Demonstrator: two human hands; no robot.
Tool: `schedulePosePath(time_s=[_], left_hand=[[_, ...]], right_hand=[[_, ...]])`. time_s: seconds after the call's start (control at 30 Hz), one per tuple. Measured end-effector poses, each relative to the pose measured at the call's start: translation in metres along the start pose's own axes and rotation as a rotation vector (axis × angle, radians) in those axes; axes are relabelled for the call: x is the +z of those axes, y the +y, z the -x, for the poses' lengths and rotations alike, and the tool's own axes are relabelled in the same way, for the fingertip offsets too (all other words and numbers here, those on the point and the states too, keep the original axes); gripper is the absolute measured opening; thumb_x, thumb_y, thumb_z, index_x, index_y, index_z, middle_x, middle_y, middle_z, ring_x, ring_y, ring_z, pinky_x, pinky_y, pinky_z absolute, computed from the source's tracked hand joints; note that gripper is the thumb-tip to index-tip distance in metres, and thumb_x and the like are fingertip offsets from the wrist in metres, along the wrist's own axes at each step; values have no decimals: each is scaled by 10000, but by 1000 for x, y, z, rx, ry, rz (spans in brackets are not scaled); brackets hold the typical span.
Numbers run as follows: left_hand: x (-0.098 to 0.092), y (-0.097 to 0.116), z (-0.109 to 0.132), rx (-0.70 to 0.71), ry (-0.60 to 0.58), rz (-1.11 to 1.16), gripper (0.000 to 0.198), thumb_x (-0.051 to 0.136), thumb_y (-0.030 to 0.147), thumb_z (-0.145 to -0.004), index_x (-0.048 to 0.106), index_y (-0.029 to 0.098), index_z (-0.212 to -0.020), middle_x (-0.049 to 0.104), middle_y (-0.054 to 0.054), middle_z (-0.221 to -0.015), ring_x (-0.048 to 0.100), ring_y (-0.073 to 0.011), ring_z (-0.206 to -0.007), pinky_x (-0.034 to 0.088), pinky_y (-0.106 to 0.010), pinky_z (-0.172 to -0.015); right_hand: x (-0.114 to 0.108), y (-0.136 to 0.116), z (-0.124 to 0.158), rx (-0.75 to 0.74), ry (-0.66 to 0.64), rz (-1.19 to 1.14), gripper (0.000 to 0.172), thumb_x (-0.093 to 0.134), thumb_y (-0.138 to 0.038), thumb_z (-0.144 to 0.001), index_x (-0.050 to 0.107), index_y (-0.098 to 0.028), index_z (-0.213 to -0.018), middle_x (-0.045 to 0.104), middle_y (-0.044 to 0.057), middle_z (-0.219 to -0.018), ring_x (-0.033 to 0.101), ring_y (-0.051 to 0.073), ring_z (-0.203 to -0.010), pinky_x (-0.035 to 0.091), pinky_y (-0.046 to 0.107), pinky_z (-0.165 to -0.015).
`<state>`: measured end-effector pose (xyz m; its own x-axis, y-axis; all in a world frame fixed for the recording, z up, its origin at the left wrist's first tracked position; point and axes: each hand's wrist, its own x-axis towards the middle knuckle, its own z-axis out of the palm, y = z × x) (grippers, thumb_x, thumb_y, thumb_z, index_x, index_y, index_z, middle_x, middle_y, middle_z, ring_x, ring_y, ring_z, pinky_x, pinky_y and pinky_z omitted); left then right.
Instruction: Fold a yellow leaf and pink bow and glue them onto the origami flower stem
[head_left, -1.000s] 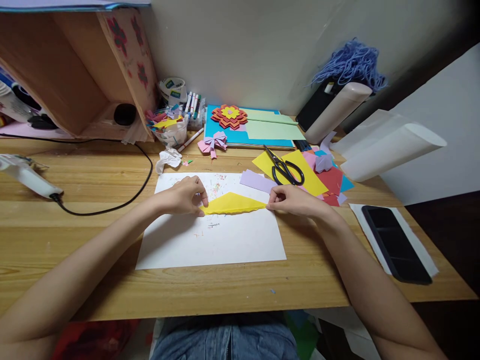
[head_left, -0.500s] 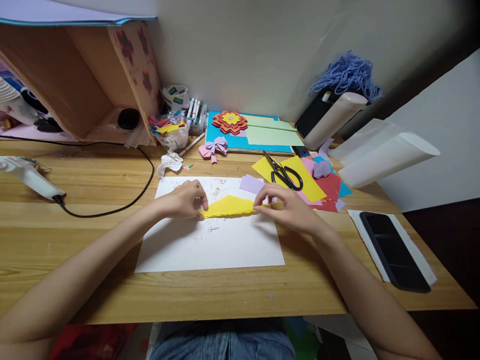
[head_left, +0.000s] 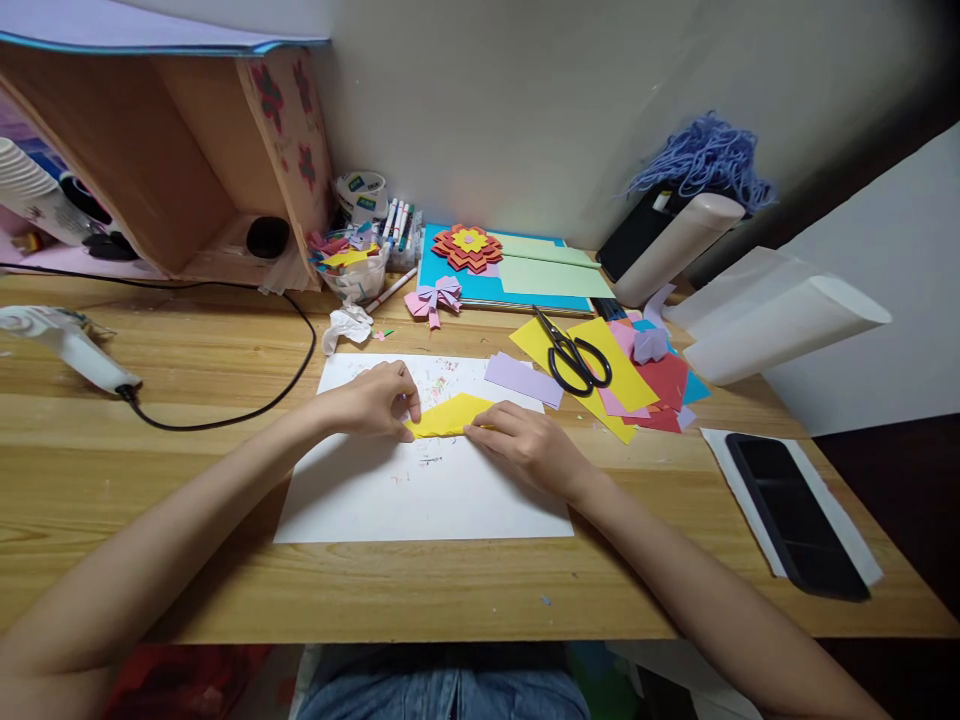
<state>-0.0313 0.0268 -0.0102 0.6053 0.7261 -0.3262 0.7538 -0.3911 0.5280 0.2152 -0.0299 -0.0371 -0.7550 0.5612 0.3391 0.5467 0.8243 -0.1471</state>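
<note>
A folded piece of yellow paper (head_left: pixel 448 414) lies over a white sheet (head_left: pixel 450 500) on the wooden desk, its peak pointing away from me. My left hand (head_left: pixel 381 400) pinches its left end between thumb and fingers. At the right part of its near folded edge, my right hand (head_left: pixel 525 445) presses with fingers held together; it covers the paper's right end. Just beyond the right hand lies a lilac paper strip (head_left: pixel 523 380). Black-handled scissors (head_left: pixel 571 352) rest on yellow sheets (head_left: pixel 628 375) to the right.
A glue gun (head_left: pixel 64 345) with a black cord lies left. Behind are a tub of paper scraps (head_left: pixel 351 268), a pink paper bow (head_left: pixel 435 298) and a layered paper flower (head_left: pixel 468 246) on a blue board (head_left: pixel 495 292). A phone (head_left: pixel 796 515) lies at right.
My right hand has slid left and nearer along the yellow paper's folded edge, from its right tip. My left hand keeps its pinch. The view has shifted slightly.
</note>
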Motion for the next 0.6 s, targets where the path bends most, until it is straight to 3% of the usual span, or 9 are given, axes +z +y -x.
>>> schedulePosePath(time_s=[0.47,0.6], left_hand=[[-10,1,3,52,-77,8,248,679,293,-580,641,213,-812,477,-32,-935,462,-195,-884,374,-296,-775],[-6,11,4,39,-25,89,203,590,327,-705,628,193,-853,561,-34,-879,515,-169,-800,391,-278,-708]], right_hand=[[2,0,-3,-22,-14,18,244,397,-127,-883,638,-155,-904,644,78,-847,540,173,-814,441,288,-659],[0,0,-5,-27,-13,32,236,406,-126,-878,640,-153,-887,645,70,-834,537,172,-809,433,285,-652]])
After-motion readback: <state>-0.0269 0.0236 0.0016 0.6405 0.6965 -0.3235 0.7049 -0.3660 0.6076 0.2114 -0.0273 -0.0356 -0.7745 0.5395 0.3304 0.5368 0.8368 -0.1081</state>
